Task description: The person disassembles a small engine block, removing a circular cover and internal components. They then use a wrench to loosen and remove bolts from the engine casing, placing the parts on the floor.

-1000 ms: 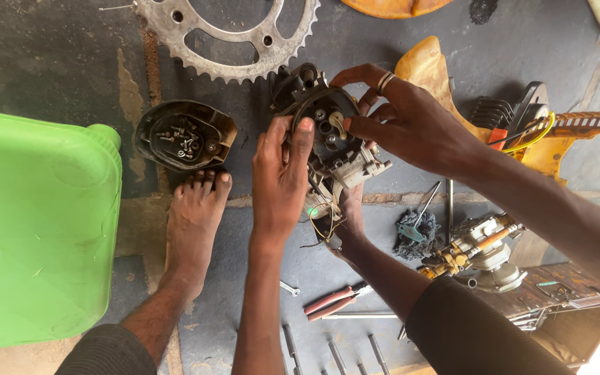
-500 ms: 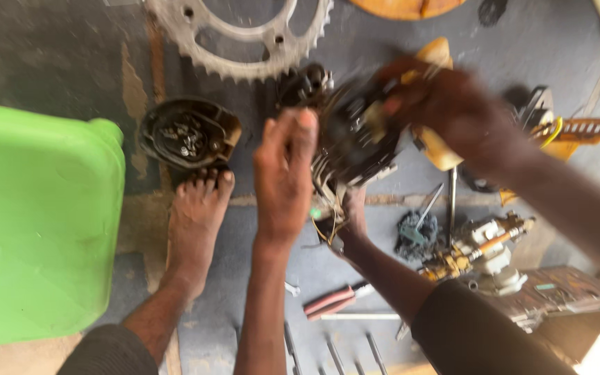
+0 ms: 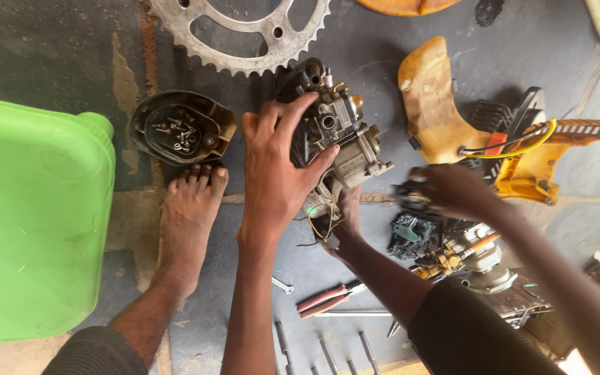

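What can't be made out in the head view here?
- Right hand: motion-blurred; whatever it grips cannot be told.
- Engine part: its left side is covered by the left hand.
- Toothed sprocket: top cut off by the frame edge.
- Screws in the black cover: too small to count.
- Green container: cut off at the left edge.

Bare floor (image 3: 57, 55) beside sprocket (image 3: 241, 31)

Packages: one, a large green plastic jerrycan (image 3: 32, 222), rounded-rectangular, lying on the floor at the left edge beside the bare foot (image 3: 187, 222).
Labels: none visible.
Signs: none visible.
Screens: none visible.
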`<state>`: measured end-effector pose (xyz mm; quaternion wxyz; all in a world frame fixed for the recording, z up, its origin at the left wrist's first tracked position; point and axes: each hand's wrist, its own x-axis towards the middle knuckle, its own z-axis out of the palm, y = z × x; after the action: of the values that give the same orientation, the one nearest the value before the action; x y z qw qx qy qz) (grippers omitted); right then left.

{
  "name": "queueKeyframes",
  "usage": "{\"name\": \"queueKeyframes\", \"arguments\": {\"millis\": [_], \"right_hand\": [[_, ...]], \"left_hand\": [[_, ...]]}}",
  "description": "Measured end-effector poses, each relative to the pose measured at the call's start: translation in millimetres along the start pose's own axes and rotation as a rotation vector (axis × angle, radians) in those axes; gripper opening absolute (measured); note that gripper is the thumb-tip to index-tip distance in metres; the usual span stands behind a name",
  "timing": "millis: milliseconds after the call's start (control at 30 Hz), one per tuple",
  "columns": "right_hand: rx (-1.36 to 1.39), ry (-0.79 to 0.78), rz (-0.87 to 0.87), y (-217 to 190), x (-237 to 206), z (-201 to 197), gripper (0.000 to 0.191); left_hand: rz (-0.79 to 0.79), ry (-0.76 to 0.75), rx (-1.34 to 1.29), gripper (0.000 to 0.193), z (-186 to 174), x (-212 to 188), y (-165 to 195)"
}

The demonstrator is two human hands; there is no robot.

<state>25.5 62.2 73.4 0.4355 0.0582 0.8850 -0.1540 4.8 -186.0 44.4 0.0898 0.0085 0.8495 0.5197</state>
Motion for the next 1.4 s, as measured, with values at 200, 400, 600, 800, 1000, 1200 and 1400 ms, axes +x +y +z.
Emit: {"name": "queueKeyframes", "arguments": {"millis": [200,400,600,800,1000,1200,1400], "right_hand": [[-0.262,-0.153,-0.174,101.7,41.9,61.4,0.038],[-0.214,0.088,-0.099,51.7,27.8,-20.7,0.035],[0.000,0.479,-0.598,-48.3,4.0,-62.0,0.015],[-0.226,0.560,-0.837,-104.0,12.5,-65.6,0.023],[-0.342,0.577,-0.838,-104.6,24.9,-55.1,0.018],[-0.502,0.554,-0.802,-101.0,33.6,-44.8,0.015],[-0.454,0.552,-0.855,-99.9,34.3,-45.7,0.019]], "left_hand": [[0.068,0.022,0.012,0.062,8.4,4.8,5.2],[0.097,-0.036,0.000,0.063,5.5,9.2,-9.9],[0.086,-0.002,0.056,0.076,16.1,14.8,-11.4],[0.081,0.087,-0.006,0.066,18.5,12.5,-5.9],[0.089,0.108,-0.034,0.067,22.5,10.7,-9.0],[0.103,0.128,-0.101,0.068,26.6,7.3,-10.0],[0.096,0.124,-0.075,0.071,31.0,6.9,-15.6]]}}
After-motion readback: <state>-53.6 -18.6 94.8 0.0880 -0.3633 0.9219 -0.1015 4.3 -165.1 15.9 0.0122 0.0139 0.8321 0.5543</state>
